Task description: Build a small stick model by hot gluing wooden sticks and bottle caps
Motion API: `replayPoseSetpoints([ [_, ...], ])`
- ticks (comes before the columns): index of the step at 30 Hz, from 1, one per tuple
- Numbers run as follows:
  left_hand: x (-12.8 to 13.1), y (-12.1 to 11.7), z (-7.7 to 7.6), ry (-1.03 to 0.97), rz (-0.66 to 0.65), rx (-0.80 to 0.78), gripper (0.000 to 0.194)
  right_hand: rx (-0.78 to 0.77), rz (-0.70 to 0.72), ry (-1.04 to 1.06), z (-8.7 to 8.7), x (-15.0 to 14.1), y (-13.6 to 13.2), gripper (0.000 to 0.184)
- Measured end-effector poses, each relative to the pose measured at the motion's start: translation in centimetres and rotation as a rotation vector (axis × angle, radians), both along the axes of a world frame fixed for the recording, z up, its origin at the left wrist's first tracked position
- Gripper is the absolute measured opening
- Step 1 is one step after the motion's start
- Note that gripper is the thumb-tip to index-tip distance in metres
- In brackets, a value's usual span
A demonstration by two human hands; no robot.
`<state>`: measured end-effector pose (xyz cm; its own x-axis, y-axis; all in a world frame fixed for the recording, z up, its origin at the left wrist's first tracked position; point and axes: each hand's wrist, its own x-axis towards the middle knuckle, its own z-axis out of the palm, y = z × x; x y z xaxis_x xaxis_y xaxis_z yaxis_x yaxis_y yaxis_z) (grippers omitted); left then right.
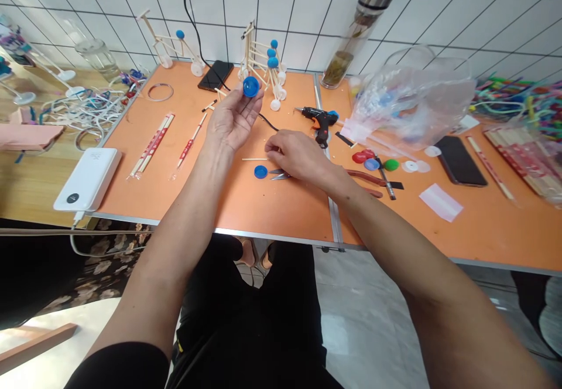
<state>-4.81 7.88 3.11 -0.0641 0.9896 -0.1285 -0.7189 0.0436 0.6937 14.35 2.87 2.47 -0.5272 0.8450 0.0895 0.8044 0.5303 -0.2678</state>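
Observation:
My left hand [237, 116] is raised over the table, pinching a blue bottle cap [250, 86] with its hollow side toward me. Lower and to the right, my right hand [296, 152] has its fingers curled at the end of a thin wooden stick [253, 159] lying level near the tabletop. Another blue bottle cap [260, 171] rests just below the stick. Beside it are pointed metal blades [279, 175], partly covered by my right hand. Red tool handles [366, 179] show on the other side of my wrist; the part between is hidden.
Stick models with blue caps and white wheels [272, 61] stand at the back. A glue gun [319, 120] lies right of centre, near a glass tumbler [357, 34] and a clear plastic bag [413, 102]. Wrapped chopsticks [151, 146] and a white power bank [90, 178] are at left.

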Motion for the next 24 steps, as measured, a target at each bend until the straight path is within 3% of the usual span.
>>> replayPoseSetpoints([
  [7, 0.5, -0.8, 0.8, -0.109, 0.014, -0.067, 0.027, -0.088, 0.147, -0.148, 0.2, -3.0, 2.3, 0.020],
  [14, 0.2, -0.3, 0.3, -0.059, 0.005, -0.057, 0.034, -0.059, 0.240, -0.359, 1.5, -3.9, 1.7, 0.032],
  [20, -0.2, -0.1, 0.4, -0.051, 0.022, -0.038, 0.035, -0.018, 0.202, -0.137, 0.2, -1.1, 2.0, 0.030],
  [22, -0.2, -0.1, 0.3, -0.047, 0.022, -0.034, 0.035, -0.012, 0.123, 0.022, -0.3, 0.4, 2.8, 0.031],
  [24, -0.1, -0.1, 0.3, -0.043, 0.015, -0.029, 0.034, -0.001, -0.005, 0.199, -0.7, 2.0, 4.1, 0.045],
])
